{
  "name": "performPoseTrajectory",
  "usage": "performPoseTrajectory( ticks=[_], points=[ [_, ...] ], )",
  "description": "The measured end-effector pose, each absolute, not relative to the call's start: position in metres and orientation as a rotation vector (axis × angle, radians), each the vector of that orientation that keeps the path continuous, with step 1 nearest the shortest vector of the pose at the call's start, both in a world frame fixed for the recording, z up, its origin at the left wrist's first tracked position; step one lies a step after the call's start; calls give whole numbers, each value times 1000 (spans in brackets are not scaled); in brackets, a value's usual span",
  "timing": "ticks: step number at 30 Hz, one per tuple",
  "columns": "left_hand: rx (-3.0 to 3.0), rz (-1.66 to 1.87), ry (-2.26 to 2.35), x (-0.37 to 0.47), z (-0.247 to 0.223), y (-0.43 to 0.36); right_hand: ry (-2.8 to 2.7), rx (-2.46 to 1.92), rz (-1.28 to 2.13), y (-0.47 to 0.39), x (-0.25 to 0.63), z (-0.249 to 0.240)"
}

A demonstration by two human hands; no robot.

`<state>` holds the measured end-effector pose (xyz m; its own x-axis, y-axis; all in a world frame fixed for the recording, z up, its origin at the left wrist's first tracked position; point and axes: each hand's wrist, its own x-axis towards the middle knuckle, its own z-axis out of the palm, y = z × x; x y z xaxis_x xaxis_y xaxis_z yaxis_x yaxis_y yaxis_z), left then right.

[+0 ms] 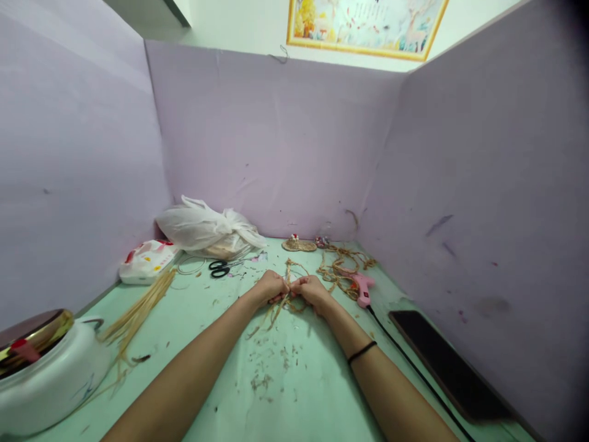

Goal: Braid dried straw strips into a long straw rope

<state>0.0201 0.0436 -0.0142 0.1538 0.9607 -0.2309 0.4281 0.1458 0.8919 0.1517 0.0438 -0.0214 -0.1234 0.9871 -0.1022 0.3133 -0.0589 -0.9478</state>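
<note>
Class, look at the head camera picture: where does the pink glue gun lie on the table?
The pink glue gun lies on the green table, just right of the right hand, beside the tangle of brown cord.

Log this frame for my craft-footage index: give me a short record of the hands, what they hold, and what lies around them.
left hand: closed on the twine strands
right hand: closed on the same strands, touching the left hand
twine strands: loose ends trail toward the person
table: green, strewn with fibre scraps
scissors: black handles, left of the hands
glue gun: pink, right of the hands, beside a twine pile
straw bundle: far left
white jar: near left corner
</note>
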Motion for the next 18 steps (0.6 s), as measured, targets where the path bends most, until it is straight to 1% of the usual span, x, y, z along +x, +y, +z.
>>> performPoseTrajectory(
  ticks=[6, 11, 14, 18],
  points=[
    [1557, 626, 1480, 16, -1, 36, -1440, -1469, 1193, 41, 150, -21],
    [1638, 627, 1669, 12, 20, 32, -1328, -1454, 1270, 41, 147, -19],
    [1734, 647, 1697, 22, 19, 24, -1251, -1403, 1360, 40, 144, -18],
    [2041, 686, 1819, 44, 9, 7, -1178, -1334, 1438, 38, 144, -19]
  ],
)
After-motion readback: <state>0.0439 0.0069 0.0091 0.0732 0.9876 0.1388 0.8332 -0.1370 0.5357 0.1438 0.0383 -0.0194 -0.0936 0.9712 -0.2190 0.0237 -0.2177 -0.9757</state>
